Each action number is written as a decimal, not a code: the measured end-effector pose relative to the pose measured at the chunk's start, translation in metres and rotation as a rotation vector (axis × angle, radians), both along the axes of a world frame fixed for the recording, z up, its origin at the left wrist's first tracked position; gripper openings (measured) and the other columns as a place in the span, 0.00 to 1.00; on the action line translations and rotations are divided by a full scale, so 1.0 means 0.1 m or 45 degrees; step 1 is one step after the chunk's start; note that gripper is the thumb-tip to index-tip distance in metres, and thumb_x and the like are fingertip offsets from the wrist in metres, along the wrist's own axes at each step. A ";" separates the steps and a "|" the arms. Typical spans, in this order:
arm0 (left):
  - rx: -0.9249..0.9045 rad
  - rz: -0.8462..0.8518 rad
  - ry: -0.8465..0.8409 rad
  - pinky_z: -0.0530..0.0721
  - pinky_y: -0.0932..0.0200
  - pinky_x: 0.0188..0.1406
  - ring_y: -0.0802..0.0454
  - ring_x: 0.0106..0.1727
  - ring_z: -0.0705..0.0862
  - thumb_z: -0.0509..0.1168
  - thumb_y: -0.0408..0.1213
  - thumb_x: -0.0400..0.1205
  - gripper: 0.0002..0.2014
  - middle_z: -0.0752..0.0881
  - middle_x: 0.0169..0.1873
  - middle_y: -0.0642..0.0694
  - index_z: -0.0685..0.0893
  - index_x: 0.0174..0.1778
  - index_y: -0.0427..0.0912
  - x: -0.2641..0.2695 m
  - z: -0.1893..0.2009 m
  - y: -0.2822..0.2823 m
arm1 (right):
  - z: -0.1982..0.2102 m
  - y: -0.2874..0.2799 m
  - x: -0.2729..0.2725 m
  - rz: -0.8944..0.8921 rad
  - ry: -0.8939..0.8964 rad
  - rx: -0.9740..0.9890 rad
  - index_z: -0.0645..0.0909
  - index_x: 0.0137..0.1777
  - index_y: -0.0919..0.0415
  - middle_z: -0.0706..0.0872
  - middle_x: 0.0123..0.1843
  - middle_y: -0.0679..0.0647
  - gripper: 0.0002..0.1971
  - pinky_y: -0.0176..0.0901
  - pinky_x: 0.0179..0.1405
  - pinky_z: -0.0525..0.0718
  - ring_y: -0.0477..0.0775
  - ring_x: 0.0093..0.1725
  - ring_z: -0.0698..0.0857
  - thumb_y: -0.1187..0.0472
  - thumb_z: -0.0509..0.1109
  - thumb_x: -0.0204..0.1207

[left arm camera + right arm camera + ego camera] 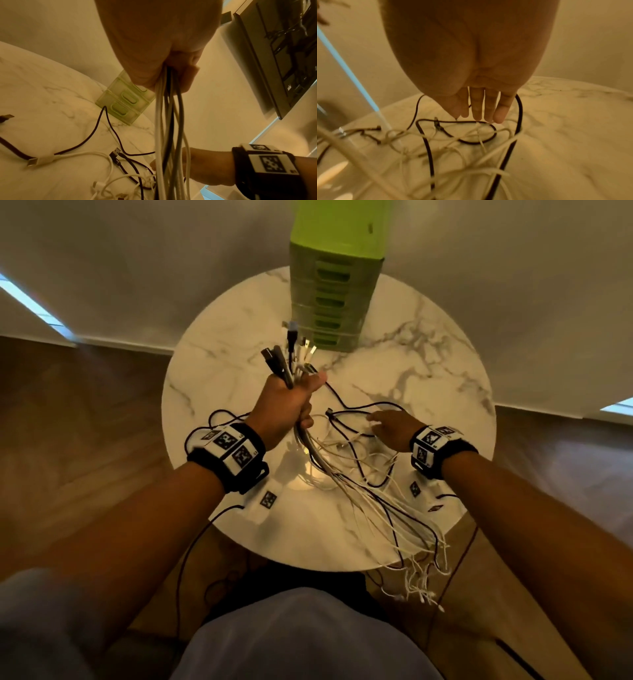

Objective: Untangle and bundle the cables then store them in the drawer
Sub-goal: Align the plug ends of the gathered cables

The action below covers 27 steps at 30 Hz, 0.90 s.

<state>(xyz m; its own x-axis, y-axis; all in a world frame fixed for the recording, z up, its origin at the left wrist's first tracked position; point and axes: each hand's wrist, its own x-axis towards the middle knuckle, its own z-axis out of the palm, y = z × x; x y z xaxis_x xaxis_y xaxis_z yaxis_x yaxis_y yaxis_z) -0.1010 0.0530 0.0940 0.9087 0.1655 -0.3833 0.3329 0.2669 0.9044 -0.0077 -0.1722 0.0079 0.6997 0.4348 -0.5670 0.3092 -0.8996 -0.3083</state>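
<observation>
Round table top (428,392): white marble pattern, grey veining running toward far and right edges. Tall plastic drawer tower (330,299) at far edge: lime-green frame, paler translucent green drawer fronts. Loose cables on table (356,440): mix of white and black; one braided cable (96,135) dark maroon-black. Bunch of gathered cables (169,121): white, grey, black strands. Wrist bands (227,451): black straps, white panels, black-and-white square marker patterns. Floor (85,419): brown wood grain.

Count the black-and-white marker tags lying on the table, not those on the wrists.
3 marker tags. One lies beside the left wristband; a second and a third lie beside the right wristband, near the table edge. The cables may hide more.
</observation>
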 end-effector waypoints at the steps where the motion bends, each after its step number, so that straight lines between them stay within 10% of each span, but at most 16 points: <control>1: 0.004 -0.011 0.013 0.68 0.60 0.19 0.55 0.18 0.61 0.69 0.37 0.86 0.21 0.62 0.19 0.52 0.67 0.29 0.48 0.01 -0.01 0.01 | -0.09 0.02 0.01 0.034 0.010 -0.050 0.71 0.80 0.60 0.72 0.81 0.63 0.22 0.48 0.77 0.65 0.64 0.79 0.71 0.57 0.59 0.89; 14: -0.014 -0.086 0.082 0.70 0.57 0.22 0.51 0.20 0.62 0.70 0.38 0.86 0.20 0.63 0.20 0.49 0.69 0.31 0.47 0.12 -0.17 0.01 | -0.03 0.07 0.23 0.336 -0.393 -0.141 0.86 0.59 0.61 0.86 0.57 0.65 0.11 0.54 0.59 0.81 0.68 0.59 0.84 0.63 0.64 0.83; 18: 0.025 -0.073 0.079 0.77 0.58 0.26 0.53 0.23 0.65 0.69 0.40 0.86 0.19 0.64 0.22 0.49 0.70 0.31 0.48 0.17 -0.24 0.00 | 0.53 0.10 0.35 0.025 -0.390 0.163 0.80 0.59 0.65 0.87 0.52 0.65 0.11 0.53 0.50 0.80 0.67 0.52 0.84 0.59 0.60 0.86; 23: -0.031 -0.043 0.082 0.80 0.55 0.33 0.56 0.24 0.69 0.69 0.38 0.86 0.18 0.66 0.24 0.53 0.66 0.36 0.49 0.32 -0.27 -0.05 | 1.07 0.12 0.21 -0.281 -0.381 0.702 0.75 0.56 0.59 0.90 0.40 0.51 0.05 0.25 0.32 0.74 0.36 0.31 0.81 0.59 0.60 0.87; 27: -0.046 -0.044 0.019 0.79 0.49 0.39 0.57 0.26 0.72 0.75 0.50 0.79 0.17 0.71 0.27 0.55 0.72 0.42 0.48 0.38 -0.17 -0.18 | 1.21 0.18 -0.07 -0.461 -0.288 1.166 0.73 0.58 0.61 0.88 0.39 0.54 0.03 0.34 0.46 0.84 0.50 0.40 0.87 0.62 0.60 0.88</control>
<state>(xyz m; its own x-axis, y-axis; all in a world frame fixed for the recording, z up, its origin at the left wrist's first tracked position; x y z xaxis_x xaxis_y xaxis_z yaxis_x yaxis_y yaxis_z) -0.0632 0.0348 0.0768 0.9076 0.1199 -0.4023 0.3561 0.2876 0.8891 -0.0143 -0.1537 0.1292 0.9255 0.3766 0.0405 0.2010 -0.3975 -0.8953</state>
